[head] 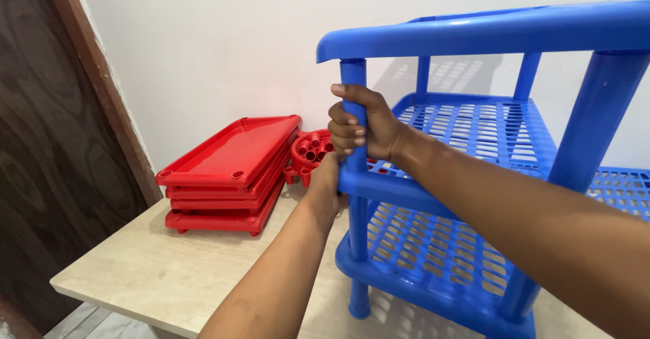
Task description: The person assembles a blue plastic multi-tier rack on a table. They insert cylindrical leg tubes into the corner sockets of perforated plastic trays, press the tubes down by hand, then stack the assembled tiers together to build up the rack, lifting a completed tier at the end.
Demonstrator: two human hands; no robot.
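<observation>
A blue plastic rack [474, 34] with three slatted shelves stands on a light wooden table [162, 271]. My right hand [362, 128] is wrapped around the rack's front left post [353, 75], just under the top shelf. My left hand [327, 176] grips the corner of the middle shelf [474, 125] right below it, at the same post. Both arms reach in from the lower right.
A stack of red plastic shelf trays [233, 170] lies on the table at the left. Behind it sits a bundle of short red tubes [313, 151]. A white wall is at the back and a dark wooden door [47, 142] at the left.
</observation>
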